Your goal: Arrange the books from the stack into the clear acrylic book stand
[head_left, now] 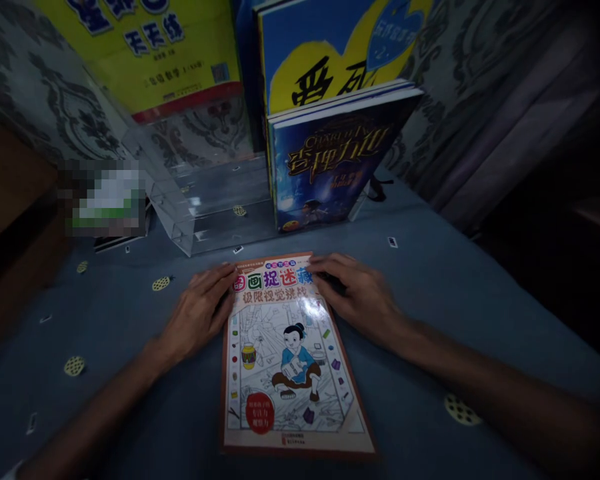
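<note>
A picture puzzle book [293,333] lies face up on the table, its cover showing a seated cartoon figure in blue and colourful Chinese lettering. My left hand [200,307] grips its upper left edge, the fingers bent and close together. At the upper right edge my right hand [363,297] has its curled fingers over the cover's corner. Both thumbs are partly hidden beside the book. Just beyond its top edge stands a clear acrylic book stand [180,227].
In the stand, a dark blue book [330,160] leans in front of a blue and yellow book [305,60]. A yellow-green workbook [175,60] stands at the left. A blurred-out item [105,200] lies left of the stand. The grey-blue tablecloth [145,427] has pineapple prints.
</note>
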`<state>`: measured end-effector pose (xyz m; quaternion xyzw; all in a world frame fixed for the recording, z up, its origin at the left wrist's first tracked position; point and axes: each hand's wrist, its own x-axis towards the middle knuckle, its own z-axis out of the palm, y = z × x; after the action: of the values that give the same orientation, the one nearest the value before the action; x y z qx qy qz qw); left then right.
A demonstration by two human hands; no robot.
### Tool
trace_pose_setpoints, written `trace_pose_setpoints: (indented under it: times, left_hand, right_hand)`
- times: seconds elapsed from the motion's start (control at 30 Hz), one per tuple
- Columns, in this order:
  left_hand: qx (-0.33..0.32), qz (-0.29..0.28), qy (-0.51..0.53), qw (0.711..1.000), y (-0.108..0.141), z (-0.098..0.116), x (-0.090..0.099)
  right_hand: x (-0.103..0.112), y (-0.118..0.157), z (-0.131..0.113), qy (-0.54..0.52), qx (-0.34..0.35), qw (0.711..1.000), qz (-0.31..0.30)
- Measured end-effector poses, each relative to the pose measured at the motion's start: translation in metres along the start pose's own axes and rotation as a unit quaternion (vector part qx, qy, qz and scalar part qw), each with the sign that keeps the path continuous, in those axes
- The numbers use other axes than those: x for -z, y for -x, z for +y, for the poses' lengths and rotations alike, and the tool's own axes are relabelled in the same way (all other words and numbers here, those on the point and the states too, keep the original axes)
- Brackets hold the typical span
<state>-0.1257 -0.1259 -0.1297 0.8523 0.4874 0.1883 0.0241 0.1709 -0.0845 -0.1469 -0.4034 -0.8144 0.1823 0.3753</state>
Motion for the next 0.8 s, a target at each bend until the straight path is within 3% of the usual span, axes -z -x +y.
trace_pose_setpoints:
  times: [0.5,0.8]
  left_hand:
    - [-0.075,0.003,0.058,0.996,-0.033,0.016,-0.012]
    - [-0.116,-0.028,0.068,0.990,-0.063,0.028,-0.027]
  right_hand:
    - [0.000,0.001,0.002,-0.020,0.023,1.000,-0.008]
    - [0.000,-0.001,-0.001,-0.046,0.042,0.998,0.023]
